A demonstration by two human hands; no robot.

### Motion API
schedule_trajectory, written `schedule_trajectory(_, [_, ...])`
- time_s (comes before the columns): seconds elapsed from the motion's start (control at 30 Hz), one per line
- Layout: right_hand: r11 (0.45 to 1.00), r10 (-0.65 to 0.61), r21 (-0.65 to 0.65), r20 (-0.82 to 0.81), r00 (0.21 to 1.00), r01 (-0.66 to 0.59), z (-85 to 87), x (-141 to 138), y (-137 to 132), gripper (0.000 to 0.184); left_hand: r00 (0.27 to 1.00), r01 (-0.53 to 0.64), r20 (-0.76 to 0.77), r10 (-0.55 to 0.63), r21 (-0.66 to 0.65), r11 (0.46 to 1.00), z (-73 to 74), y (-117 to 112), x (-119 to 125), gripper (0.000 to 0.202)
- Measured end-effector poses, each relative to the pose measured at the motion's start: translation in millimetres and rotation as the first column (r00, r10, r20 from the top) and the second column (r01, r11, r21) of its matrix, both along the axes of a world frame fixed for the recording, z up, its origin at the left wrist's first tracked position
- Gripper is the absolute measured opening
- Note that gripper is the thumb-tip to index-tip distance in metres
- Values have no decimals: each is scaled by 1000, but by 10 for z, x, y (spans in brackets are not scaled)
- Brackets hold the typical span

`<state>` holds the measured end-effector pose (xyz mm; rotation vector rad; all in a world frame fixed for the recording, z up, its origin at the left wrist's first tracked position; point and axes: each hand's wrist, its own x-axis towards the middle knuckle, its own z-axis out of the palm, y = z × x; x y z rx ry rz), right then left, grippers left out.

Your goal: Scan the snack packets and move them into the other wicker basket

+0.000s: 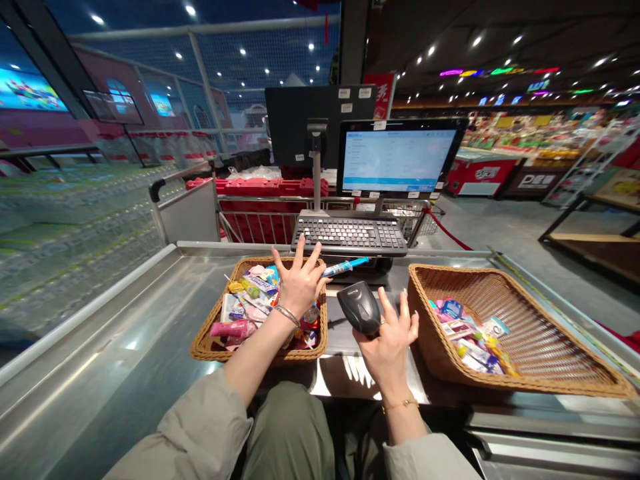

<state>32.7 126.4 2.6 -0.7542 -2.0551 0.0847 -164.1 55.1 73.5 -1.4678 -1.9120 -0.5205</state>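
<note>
Now left hand (299, 283) fingers spread, pinching a blue tube (345, 267); right hand (393, 337) fingers cradling scanner (360, 308).

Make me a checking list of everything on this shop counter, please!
Surface: steel checkout counter, shiny, bare in places.
Job's things: blue-and-white tube pinched at the left hand's thumb; black barcode scanner in the right hand.
Clutter: left basket heaped with small packets; right basket with fewer packets at its near-left side.
Hands: left hand fingers spread over the left basket; right hand loosely around the scanner.
Cables: nothing seen.
Surroundings: keyboard, lit screen, trolley, shop aisles behind.
</note>
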Motion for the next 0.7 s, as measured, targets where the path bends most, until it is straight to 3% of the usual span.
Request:
schedule_trajectory(0.37, [991, -129, -26, -6, 992, 128, 166, 131, 55, 31, 1000, 18, 22, -19, 15, 1000, 33, 134, 149, 21])
schedule_trajectory(0.7, [975, -215, -71, -59, 975, 211, 201, 324, 197, 45, 996, 73, 44, -75, 32, 997, 67, 330, 313, 23])
